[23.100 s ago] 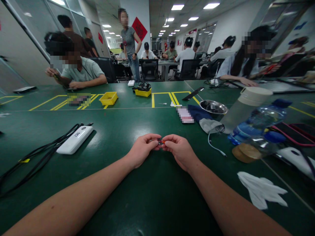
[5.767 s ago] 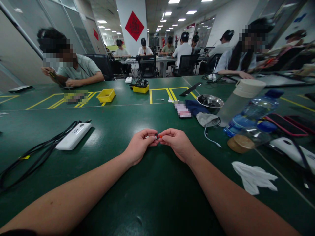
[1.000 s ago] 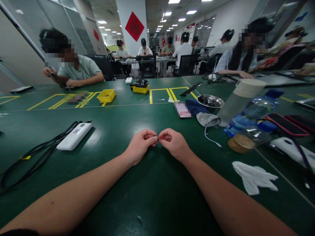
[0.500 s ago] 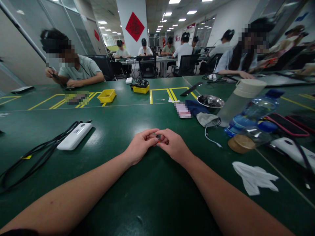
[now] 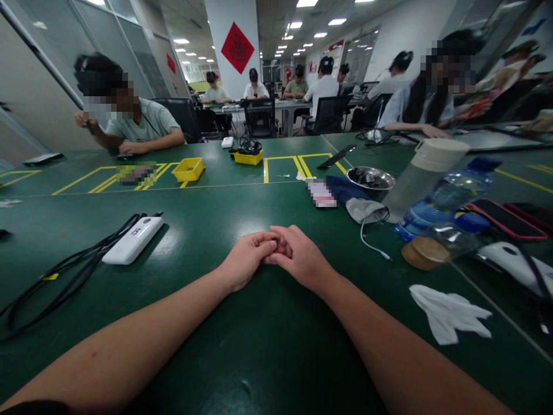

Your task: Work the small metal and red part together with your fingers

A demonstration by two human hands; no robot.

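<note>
My left hand (image 5: 246, 259) and my right hand (image 5: 305, 256) meet just above the green table (image 5: 259, 357), in front of me. Between the fingertips is a small dark object (image 5: 275, 242), mostly covered, so its kind cannot be made out. The left thumb and forefinger pinch it from the left. Around its other side curl the right fingers, with the right thumb reaching underneath toward the left hand.
To the left lie a white power bank (image 5: 133, 241) and black cable (image 5: 78, 271). On the right are a white cloth (image 5: 449, 314), a water bottle (image 5: 449, 196), a tumbler (image 5: 415, 178) and a metal bowl (image 5: 370, 178). Yellow trays (image 5: 189, 170) stand farther back; people sit beyond.
The right fingers have shifted slightly left over the small object, and its orange-red part, visible before, is now largely covered. The left hand keeps its pinch.
</note>
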